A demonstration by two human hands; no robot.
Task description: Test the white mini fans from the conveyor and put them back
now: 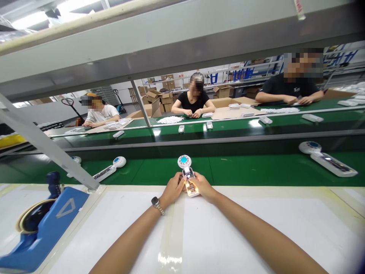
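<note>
A white handheld device (191,188) with a round head and blue centre is held upright between my two hands, over the near edge of the green belt (234,171). Its open body shows a circuit board with glowing yellowish lights. My left hand (172,188), below a wrist with a watch and bracelet, grips the device's left side. On the right side, my right hand (203,186) holds it, with the thumb over the board.
A blue tape dispenser (54,224) stands at the left on the white table (242,236). Similar devices lie on the belt at left and right (333,161). A slanted metal post (51,144) rises at left. Three people sit across the line, handling small parts.
</note>
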